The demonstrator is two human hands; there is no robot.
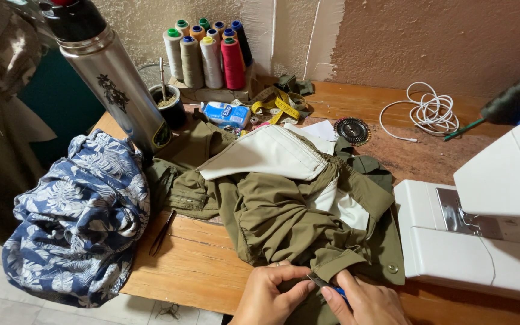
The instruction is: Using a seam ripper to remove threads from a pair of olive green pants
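An olive green garment [284,198] with a white lining lies bunched on the wooden table [194,265]. At the table's front edge my left hand [269,298] pinches a fold of the olive cloth. Close beside it my right hand [365,304] grips a small metal tool with a blue handle [326,286], whose tip touches the cloth between the two hands. A ring shows on my left hand.
A white sewing machine [482,222] stands at the right. A blue floral cloth [76,216] hangs over the left edge. A steel flask [109,72], a cup [167,102], thread cones [206,54], a yellow tape measure [281,103], a pin wheel [352,130], a white cable [428,111] and dark tweezers [162,233] lie about.
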